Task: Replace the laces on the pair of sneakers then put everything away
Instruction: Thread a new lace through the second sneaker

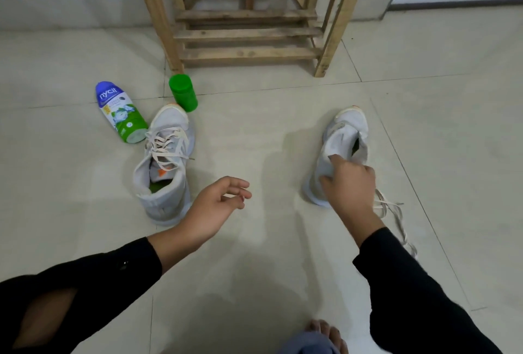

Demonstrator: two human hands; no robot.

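Two white sneakers lie on the tiled floor. The left sneaker (165, 164) stands upright with its cream lace threaded through the eyelets. The right sneaker (342, 144) has no lace in it, and my right hand (349, 183) grips its collar and tongue. A loose cream lace (394, 217) lies on the floor just right of that hand, partly hidden by my sleeve. Between the two shoes my left hand (218, 206) hovers above the floor, fingers loosely curled and holding nothing.
A wooden slatted rack (246, 33) stands against the wall ahead. A green jar (183, 93) and a lying blue-green Nycil bottle (120, 113) sit beside the left sneaker. My bare foot (325, 336) shows at the bottom edge.
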